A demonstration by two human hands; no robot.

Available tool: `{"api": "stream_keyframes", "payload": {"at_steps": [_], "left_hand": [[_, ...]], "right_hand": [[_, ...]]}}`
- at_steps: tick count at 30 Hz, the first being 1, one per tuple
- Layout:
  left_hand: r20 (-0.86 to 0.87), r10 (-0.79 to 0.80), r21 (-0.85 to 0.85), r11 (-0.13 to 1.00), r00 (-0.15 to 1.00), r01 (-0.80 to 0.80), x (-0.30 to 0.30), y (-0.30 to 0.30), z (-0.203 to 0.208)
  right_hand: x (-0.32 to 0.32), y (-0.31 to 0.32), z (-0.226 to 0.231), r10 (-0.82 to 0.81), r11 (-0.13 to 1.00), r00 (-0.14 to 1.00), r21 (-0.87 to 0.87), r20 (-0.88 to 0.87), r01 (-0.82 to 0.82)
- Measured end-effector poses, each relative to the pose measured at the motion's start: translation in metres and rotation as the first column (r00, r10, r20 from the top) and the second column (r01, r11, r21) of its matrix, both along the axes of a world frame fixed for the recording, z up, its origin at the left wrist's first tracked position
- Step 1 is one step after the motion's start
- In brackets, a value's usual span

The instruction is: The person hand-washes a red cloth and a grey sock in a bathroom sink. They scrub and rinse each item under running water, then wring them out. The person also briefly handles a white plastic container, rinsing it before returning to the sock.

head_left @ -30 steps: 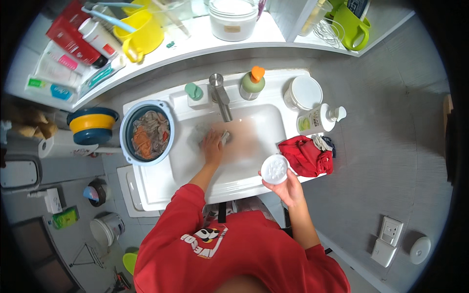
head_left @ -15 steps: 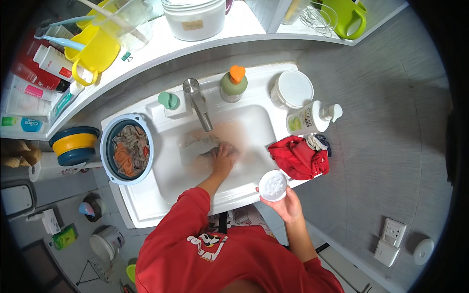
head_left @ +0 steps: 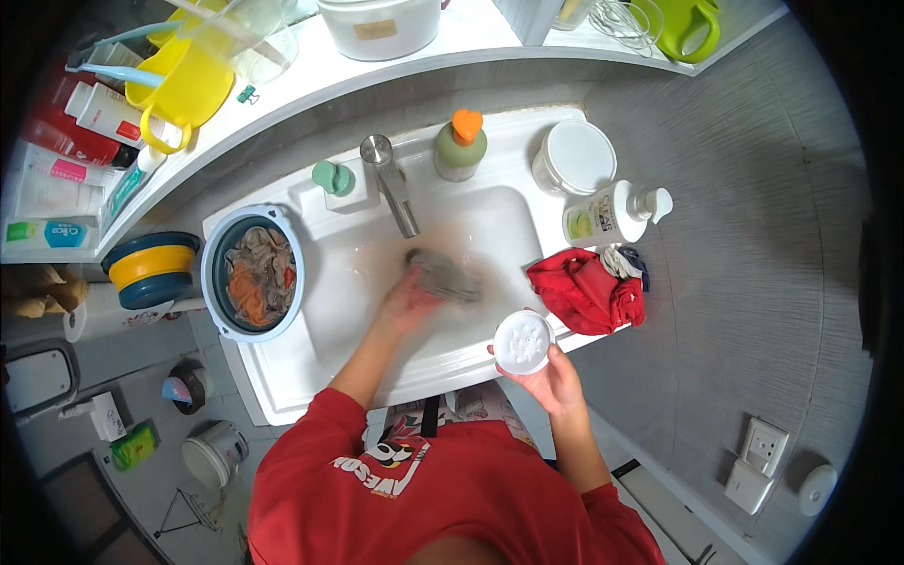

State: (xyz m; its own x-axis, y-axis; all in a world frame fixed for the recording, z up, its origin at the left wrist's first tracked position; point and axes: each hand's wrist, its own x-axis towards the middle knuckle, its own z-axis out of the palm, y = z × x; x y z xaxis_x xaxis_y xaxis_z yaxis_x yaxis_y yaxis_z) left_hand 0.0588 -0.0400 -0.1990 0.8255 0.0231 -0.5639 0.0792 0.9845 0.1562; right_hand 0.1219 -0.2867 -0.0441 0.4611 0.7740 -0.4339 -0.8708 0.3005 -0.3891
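In the sink (head_left: pixel 513 221) with cloudy water, my left hand (head_left: pixel 407 303) grips the near left edge of a wet grey cloth (head_left: pixel 443 276). Motion smears the hand, and some of its fingers are hidden by the cloth. Over the sink's front edge, my right hand (head_left: pixel 556 381) holds a small white round dish (head_left: pixel 524 342) with its inside turned up. Small white spots or bumps cover the dish's bottom; I cannot tell which. A silver faucet (head_left: pixel 391 184) reaches over the basin just beyond the cloth.
A blue basin (head_left: pixel 215 282) of wet clothes stands left on the sink ledge. Along the back are a green soap dispenser (head_left: pixel 460 155) and a white lidded tub (head_left: pixel 576 158). At right stand a white pump bottle (head_left: pixel 603 215) and a red cloth (head_left: pixel 584 292). A curved shelf (head_left: pixel 311 104) hangs above.
My left hand has moved left and now has the grey cloth by its edge, where before it pressed down on it. The right hand still holds the dish in nearly the same place.
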Motion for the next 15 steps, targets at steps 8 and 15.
{"api": "stream_keyframes", "payload": {"at_steps": [8, 15], "left_hand": [[-0.425, 0.534, 0.902, 0.182, 0.731, 0.391, -0.024, 0.053, -0.107], [-0.304, 0.378, 0.942, -0.015, 0.874, 0.334, -0.015, 0.048, -0.071]], "right_hand": [[-0.007, 0.014, -0.003, 0.04, 0.999, 0.999, -0.012, -0.001, -0.04], [-0.012, 0.02, -0.003, 0.061, 0.998, 0.998, 0.015, -0.007, -0.061]]}}
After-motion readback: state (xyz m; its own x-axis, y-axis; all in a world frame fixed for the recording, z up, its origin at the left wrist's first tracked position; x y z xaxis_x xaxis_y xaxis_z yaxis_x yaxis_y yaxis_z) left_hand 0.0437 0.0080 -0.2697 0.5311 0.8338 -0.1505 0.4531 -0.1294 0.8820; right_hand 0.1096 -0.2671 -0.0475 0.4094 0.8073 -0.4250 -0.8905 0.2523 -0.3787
